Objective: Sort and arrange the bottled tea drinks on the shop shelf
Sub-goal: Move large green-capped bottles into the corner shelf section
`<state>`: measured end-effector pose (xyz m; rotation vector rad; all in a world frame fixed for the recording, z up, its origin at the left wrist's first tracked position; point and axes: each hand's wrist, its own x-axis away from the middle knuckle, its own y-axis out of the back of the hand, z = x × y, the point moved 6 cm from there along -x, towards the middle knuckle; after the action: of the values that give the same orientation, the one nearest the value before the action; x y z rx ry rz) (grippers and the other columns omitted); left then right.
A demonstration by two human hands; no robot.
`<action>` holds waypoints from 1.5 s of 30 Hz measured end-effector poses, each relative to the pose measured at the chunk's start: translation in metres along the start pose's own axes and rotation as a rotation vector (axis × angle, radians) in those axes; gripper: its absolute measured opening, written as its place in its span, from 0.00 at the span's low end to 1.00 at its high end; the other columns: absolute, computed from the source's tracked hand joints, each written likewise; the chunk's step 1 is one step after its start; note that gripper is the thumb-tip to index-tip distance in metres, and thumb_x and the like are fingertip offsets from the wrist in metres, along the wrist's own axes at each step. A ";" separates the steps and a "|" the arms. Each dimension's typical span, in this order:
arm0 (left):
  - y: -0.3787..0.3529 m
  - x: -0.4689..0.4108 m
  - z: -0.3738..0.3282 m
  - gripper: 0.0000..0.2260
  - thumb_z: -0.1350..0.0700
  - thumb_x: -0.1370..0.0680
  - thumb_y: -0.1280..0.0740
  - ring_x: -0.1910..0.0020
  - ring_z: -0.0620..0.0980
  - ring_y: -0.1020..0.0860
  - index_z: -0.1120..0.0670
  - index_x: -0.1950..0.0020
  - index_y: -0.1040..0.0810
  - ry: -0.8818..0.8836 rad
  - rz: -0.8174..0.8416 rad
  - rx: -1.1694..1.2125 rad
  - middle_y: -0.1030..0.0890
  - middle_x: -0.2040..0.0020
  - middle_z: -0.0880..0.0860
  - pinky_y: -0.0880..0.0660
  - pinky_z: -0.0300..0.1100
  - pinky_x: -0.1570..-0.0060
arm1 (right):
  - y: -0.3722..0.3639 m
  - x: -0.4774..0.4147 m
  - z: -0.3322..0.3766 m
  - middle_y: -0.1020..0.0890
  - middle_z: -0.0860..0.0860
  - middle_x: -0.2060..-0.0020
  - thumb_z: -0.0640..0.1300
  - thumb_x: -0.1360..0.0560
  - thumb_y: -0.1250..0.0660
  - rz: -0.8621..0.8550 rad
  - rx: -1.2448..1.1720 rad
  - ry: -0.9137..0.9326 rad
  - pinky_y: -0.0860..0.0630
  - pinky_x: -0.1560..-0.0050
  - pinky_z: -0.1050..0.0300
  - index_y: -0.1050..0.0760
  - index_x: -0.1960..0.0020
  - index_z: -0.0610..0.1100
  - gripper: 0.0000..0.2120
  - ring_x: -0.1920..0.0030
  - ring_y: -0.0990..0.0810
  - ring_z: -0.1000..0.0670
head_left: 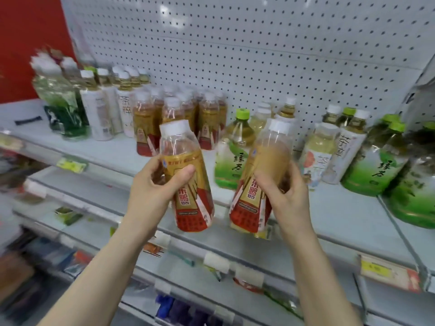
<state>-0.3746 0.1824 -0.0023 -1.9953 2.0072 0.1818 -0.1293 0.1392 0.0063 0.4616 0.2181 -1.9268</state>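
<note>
My left hand (154, 184) grips a gold-and-red labelled tea bottle (190, 182) with a white cap, tilted left. In my right hand (282, 187) is a second bottle of the same kind (256, 184), leaning right. Both are held in front of the grey shelf (334, 217), above its front edge. Behind them a cluster of matching gold-and-red bottles (164, 118) stands on the shelf. A green-labelled bottle with a green cap (231, 151) stands between and behind the two held bottles.
White-labelled bottles (106, 107) and a wrapped green pack (61, 100) stand at the left. Mixed white and green bottles (367, 156) crowd the right. A white pegboard (247, 43) backs the shelf. Price tags (388, 271) line the front rail; lower shelves hold small goods.
</note>
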 end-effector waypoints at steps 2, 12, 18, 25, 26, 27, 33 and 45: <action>0.032 -0.012 0.000 0.21 0.46 0.34 0.22 0.52 0.45 0.17 0.51 0.44 0.19 0.005 0.006 -0.010 0.14 0.51 0.48 0.22 0.35 0.57 | -0.032 0.003 0.000 0.16 0.55 0.46 0.61 0.36 0.27 -0.019 0.007 -0.003 0.19 0.44 0.48 0.26 0.39 0.56 0.27 0.45 0.17 0.54; 0.101 -0.088 0.009 0.21 0.41 0.37 0.25 0.52 0.47 0.17 0.47 0.47 0.20 -0.035 0.051 -0.092 0.15 0.52 0.49 0.21 0.41 0.53 | -0.141 -0.033 0.005 0.23 0.59 0.42 0.61 0.31 0.28 -0.051 0.278 0.074 0.27 0.40 0.64 0.30 0.33 0.54 0.30 0.41 0.24 0.60; 0.108 -0.138 0.012 0.22 0.38 0.38 0.27 0.54 0.42 0.18 0.46 0.48 0.20 -0.083 0.102 -0.162 0.15 0.53 0.44 0.24 0.36 0.55 | -0.174 -0.085 -0.021 0.29 0.51 0.36 0.55 0.28 0.28 -0.164 0.468 0.041 0.33 0.36 0.59 0.35 0.27 0.48 0.33 0.37 0.31 0.56; 0.109 -0.175 0.026 0.26 0.38 0.39 0.27 0.55 0.40 0.18 0.46 0.44 0.21 -0.086 0.194 -0.132 0.15 0.52 0.42 0.24 0.31 0.58 | -0.184 -0.114 -0.056 0.24 0.59 0.39 0.48 0.25 0.28 -0.247 0.420 -0.092 0.29 0.37 0.54 0.36 0.26 0.55 0.31 0.40 0.26 0.57; 0.109 -0.179 0.027 0.27 0.38 0.39 0.27 0.54 0.40 0.18 0.45 0.43 0.21 -0.082 0.219 -0.124 0.15 0.52 0.42 0.24 0.31 0.58 | -0.186 -0.117 -0.057 0.23 0.60 0.42 0.48 0.25 0.28 -0.258 0.431 -0.106 0.29 0.39 0.56 0.34 0.26 0.55 0.30 0.42 0.26 0.58; 0.108 -0.183 0.028 0.27 0.38 0.39 0.27 0.54 0.39 0.18 0.45 0.43 0.21 -0.074 0.245 -0.114 0.15 0.51 0.42 0.24 0.31 0.57 | -0.188 -0.120 -0.057 0.23 0.59 0.42 0.48 0.25 0.28 -0.270 0.444 -0.121 0.29 0.40 0.56 0.33 0.27 0.54 0.29 0.43 0.26 0.57; 0.106 -0.193 0.032 0.25 0.41 0.39 0.26 0.53 0.37 0.18 0.44 0.44 0.21 -0.049 0.355 -0.054 0.15 0.52 0.39 0.24 0.28 0.57 | -0.195 -0.157 -0.070 0.22 0.56 0.39 0.48 0.23 0.30 -0.277 0.470 -0.208 0.29 0.39 0.54 0.34 0.26 0.52 0.27 0.39 0.24 0.53; 0.092 -0.192 0.041 0.27 0.38 0.40 0.25 0.50 0.40 0.18 0.43 0.43 0.22 -0.041 0.439 -0.101 0.15 0.49 0.42 0.23 0.38 0.50 | -0.204 -0.139 -0.014 0.28 0.51 0.30 0.52 0.19 0.36 -0.230 0.603 -0.114 0.30 0.30 0.48 0.37 0.24 0.48 0.26 0.31 0.28 0.51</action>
<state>-0.4632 0.3804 0.0055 -1.5595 2.4243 0.4214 -0.2672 0.3420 0.0386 0.7412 -0.4152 -2.2270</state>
